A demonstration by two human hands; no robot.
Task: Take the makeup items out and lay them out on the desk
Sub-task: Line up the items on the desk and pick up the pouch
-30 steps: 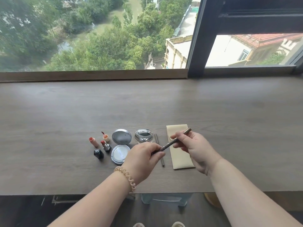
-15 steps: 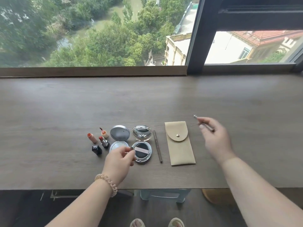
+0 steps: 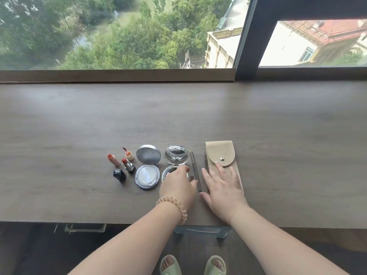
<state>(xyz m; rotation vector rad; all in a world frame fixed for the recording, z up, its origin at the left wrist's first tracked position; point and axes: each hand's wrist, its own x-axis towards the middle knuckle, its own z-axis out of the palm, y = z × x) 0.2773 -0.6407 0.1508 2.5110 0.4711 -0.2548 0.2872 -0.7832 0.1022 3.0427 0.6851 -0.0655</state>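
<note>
A beige snap-flap pouch [image 3: 225, 153] lies on the desk [image 3: 278, 135]. My right hand [image 3: 222, 185] rests flat on its lower part, fingers spread and holding nothing. A thin dark stick [image 3: 206, 162] lies along the pouch's left edge, and a brown pencil [image 3: 194, 167] lies just left of it. My left hand [image 3: 178, 186] hovers curled over the base of an open mirror compact [image 3: 175, 155]. A small brown tip shows by its thumb, and its grip is hidden. Further left are a silver cushion compact [image 3: 147, 176], its lid [image 3: 148, 154] and three open lipsticks [image 3: 128, 165].
A black lipstick cap [image 3: 119, 175] stands at the front left of the row. The desk runs back to a wooden window ledge [image 3: 119, 75] and a dark window post [image 3: 246, 56]. The desk's front edge is just behind my wrists.
My right hand came back from the right, no longer holds the thin stick, and now lies flat on the pouch. My left hand moved right from the cushion compact to the mirror compact's base.
</note>
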